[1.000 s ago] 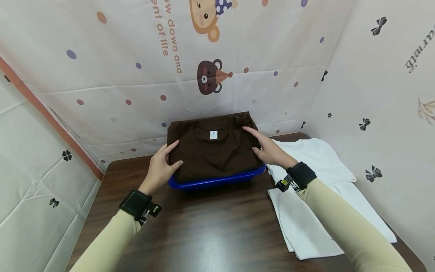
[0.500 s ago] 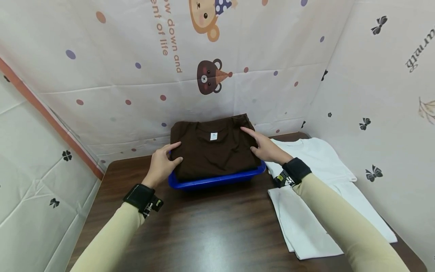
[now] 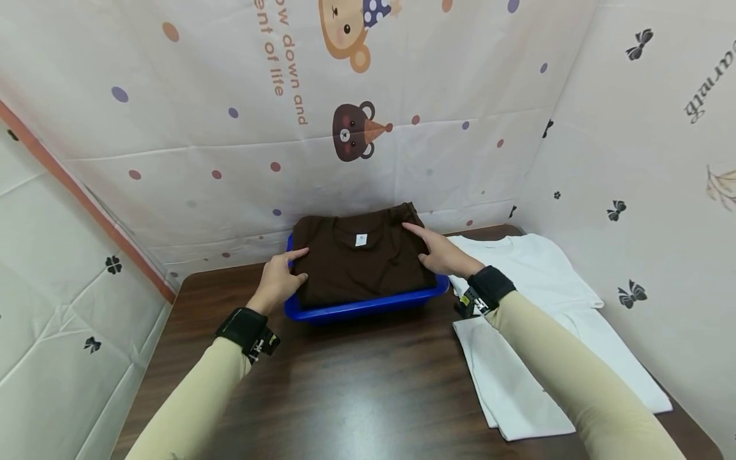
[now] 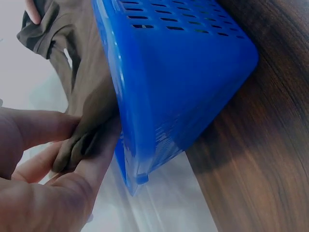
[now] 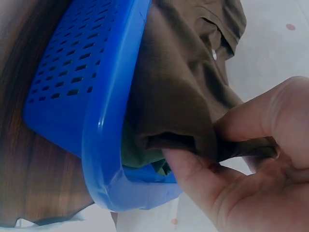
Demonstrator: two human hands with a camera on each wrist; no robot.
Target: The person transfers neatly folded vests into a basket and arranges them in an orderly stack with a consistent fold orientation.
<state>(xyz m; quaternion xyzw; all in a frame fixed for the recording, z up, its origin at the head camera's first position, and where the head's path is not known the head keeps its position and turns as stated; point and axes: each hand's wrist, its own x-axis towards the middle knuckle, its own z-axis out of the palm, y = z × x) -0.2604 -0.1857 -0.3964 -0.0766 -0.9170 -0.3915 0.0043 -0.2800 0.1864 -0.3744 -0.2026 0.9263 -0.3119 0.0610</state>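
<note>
A folded dark brown T-shirt (image 3: pixel 359 265) with a white neck label lies in the mouth of a blue plastic basket (image 3: pixel 368 308). My left hand (image 3: pixel 278 281) grips the shirt's left side, thumb and fingers around the folded edge, as the left wrist view shows beside the basket rim (image 4: pixel 130 92). On the opposite side my right hand (image 3: pixel 448 254) pinches the shirt's right edge. In the right wrist view, dark green cloth (image 5: pixel 137 150) shows inside the basket under the brown shirt (image 5: pixel 174 82).
White folded garments (image 3: pixel 535 358) lie on the right part of the dark wooden table (image 3: pixel 345 390). A printed white cloth wall (image 3: pixel 230 147) stands right behind the basket, with further cloth walls at left and right.
Both hands have lowered the brown shirt further into the basket and moved slightly closer together. More of the basket's left rim shows now. The basket and white garments have stayed put.
</note>
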